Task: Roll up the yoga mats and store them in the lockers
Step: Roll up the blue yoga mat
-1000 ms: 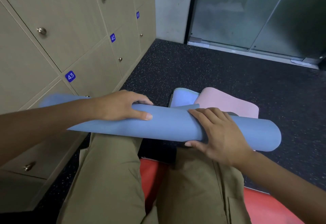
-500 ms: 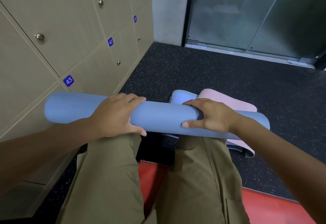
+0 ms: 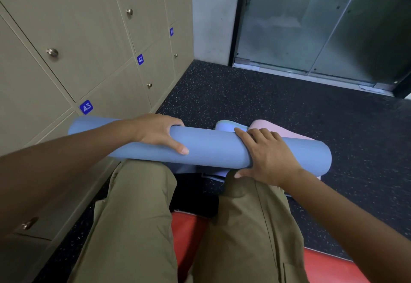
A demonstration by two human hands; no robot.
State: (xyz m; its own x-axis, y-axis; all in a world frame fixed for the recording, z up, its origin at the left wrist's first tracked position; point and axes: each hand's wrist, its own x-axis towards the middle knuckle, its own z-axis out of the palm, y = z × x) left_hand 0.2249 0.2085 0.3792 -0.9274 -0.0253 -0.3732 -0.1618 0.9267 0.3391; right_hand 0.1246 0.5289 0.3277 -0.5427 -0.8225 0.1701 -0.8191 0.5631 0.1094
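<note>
Across both knees lies the rolled blue foam yoga mat [image 3: 213,147], lower than half a second ago and angled right. Left hand [image 3: 155,131] and right hand [image 3: 266,155] wrap it, fingers curled over. Roll looks finished; beige lockers [image 3: 89,44] at left remain closed.

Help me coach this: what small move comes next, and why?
Probably free the left hand to open a locker door: the blue mat looks fully rolled, gripped by both hands, right hand included, and every visible door is closed.
</note>
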